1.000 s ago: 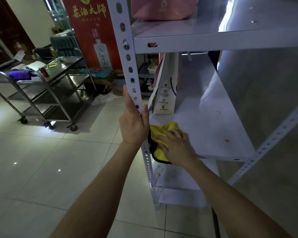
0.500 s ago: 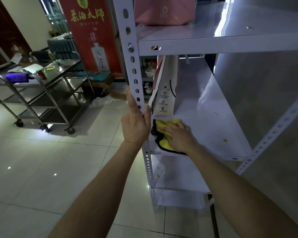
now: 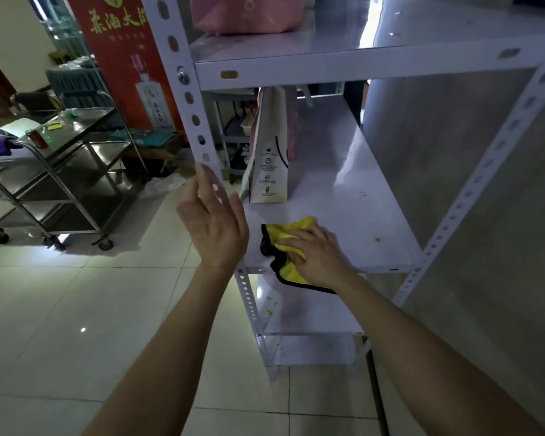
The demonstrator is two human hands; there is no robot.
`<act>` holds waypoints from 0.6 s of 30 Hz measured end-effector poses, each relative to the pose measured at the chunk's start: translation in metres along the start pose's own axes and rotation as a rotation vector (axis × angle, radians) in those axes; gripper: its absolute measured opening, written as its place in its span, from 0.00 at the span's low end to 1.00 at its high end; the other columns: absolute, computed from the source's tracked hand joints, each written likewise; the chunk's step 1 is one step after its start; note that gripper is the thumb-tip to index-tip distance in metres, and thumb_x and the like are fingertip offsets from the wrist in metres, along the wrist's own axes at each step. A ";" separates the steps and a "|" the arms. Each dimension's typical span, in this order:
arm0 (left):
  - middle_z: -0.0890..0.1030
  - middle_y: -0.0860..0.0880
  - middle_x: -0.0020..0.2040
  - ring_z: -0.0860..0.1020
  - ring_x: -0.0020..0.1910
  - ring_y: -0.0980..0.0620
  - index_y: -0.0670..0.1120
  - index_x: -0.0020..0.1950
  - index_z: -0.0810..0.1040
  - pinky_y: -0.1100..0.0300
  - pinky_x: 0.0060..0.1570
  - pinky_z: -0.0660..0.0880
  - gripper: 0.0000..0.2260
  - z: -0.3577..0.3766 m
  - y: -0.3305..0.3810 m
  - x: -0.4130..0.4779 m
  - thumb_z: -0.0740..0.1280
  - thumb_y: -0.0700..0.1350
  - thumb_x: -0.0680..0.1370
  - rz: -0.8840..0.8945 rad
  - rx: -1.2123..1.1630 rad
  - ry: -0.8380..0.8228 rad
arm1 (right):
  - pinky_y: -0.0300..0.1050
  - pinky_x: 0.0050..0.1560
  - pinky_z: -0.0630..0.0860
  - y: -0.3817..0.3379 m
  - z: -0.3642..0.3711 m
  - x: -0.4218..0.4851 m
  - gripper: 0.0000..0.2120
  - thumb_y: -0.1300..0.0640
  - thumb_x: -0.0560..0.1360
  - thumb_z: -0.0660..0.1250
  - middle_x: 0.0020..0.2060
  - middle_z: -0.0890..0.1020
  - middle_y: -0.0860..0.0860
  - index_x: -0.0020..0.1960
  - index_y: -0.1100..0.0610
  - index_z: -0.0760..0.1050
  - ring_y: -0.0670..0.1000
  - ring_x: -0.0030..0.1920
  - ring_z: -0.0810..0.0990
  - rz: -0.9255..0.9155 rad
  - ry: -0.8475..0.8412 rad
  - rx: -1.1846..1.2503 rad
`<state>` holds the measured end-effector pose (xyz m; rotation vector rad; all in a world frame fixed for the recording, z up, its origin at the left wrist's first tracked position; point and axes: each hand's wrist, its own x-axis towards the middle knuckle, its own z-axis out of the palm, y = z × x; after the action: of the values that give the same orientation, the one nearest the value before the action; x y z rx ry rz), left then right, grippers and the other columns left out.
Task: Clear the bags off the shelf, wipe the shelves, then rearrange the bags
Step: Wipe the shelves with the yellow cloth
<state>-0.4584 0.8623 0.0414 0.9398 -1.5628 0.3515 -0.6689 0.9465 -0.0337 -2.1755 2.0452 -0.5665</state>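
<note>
A white metal shelf unit stands in front of me. My right hand presses a yellow cloth with a black edge flat on the front of the middle shelf. My left hand grips the front left upright post at that shelf's level. A white paper bag stands upright further back on the same shelf, with a pink bag partly hidden behind it. Another pink bag sits on the shelf above.
A steel trolley with small items stands on the tiled floor to the left. A red banner is behind it. A grey wall closes the right side. Lower shelves show small yellow specks.
My right hand has slid the yellow cloth rightward and further onto the shelf. My view has moved closer. My left hand stays on the post.
</note>
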 end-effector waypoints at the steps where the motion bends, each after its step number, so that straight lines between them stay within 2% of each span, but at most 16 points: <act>1: 0.66 0.40 0.74 0.70 0.71 0.38 0.39 0.83 0.60 0.44 0.72 0.70 0.34 -0.002 0.004 -0.008 0.70 0.45 0.81 0.076 -0.008 0.037 | 0.53 0.73 0.56 0.007 -0.003 -0.007 0.17 0.47 0.85 0.62 0.76 0.72 0.40 0.71 0.37 0.77 0.52 0.75 0.64 0.034 0.017 0.004; 3: 0.69 0.38 0.73 0.70 0.74 0.38 0.41 0.81 0.66 0.39 0.75 0.68 0.33 0.000 0.016 -0.026 0.73 0.42 0.77 0.260 -0.033 0.036 | 0.52 0.72 0.56 0.023 -0.008 -0.019 0.17 0.47 0.85 0.62 0.77 0.71 0.41 0.72 0.37 0.77 0.53 0.75 0.64 0.108 0.046 -0.008; 5: 0.72 0.39 0.72 0.72 0.74 0.38 0.43 0.79 0.70 0.36 0.76 0.68 0.29 0.010 0.033 -0.046 0.71 0.41 0.77 0.380 -0.082 -0.097 | 0.52 0.70 0.58 0.040 -0.015 -0.030 0.17 0.46 0.85 0.61 0.77 0.71 0.42 0.73 0.37 0.75 0.54 0.74 0.64 0.184 0.063 -0.034; 8: 0.77 0.39 0.69 0.75 0.69 0.37 0.41 0.77 0.72 0.42 0.72 0.70 0.22 0.033 0.052 -0.065 0.67 0.44 0.83 0.286 -0.096 -0.442 | 0.54 0.66 0.63 0.064 -0.024 -0.046 0.18 0.48 0.85 0.61 0.75 0.73 0.44 0.73 0.38 0.75 0.56 0.72 0.66 0.299 0.117 -0.067; 11: 0.80 0.39 0.67 0.77 0.65 0.38 0.41 0.76 0.74 0.43 0.69 0.71 0.22 0.060 0.053 -0.069 0.61 0.52 0.87 0.175 0.000 -0.679 | 0.55 0.63 0.64 0.081 -0.029 -0.061 0.17 0.49 0.85 0.61 0.73 0.75 0.46 0.72 0.40 0.77 0.58 0.68 0.69 0.443 0.214 -0.149; 15: 0.80 0.44 0.65 0.77 0.62 0.42 0.46 0.72 0.73 0.45 0.67 0.71 0.22 0.081 0.042 -0.070 0.55 0.59 0.88 0.139 0.068 -0.833 | 0.57 0.67 0.63 0.093 -0.031 -0.058 0.18 0.49 0.85 0.60 0.74 0.73 0.48 0.73 0.40 0.75 0.60 0.69 0.69 0.592 0.233 -0.195; 18: 0.82 0.44 0.62 0.78 0.61 0.42 0.46 0.70 0.75 0.44 0.66 0.73 0.23 0.082 0.036 -0.077 0.55 0.61 0.87 0.029 0.019 -0.857 | 0.59 0.69 0.64 0.101 -0.033 -0.037 0.19 0.49 0.86 0.57 0.75 0.70 0.49 0.75 0.40 0.72 0.61 0.69 0.68 0.662 0.201 -0.220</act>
<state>-0.5441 0.8569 -0.0394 1.1595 -2.3468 -0.0429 -0.7757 0.9796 -0.0429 -1.4067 2.8436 -0.4995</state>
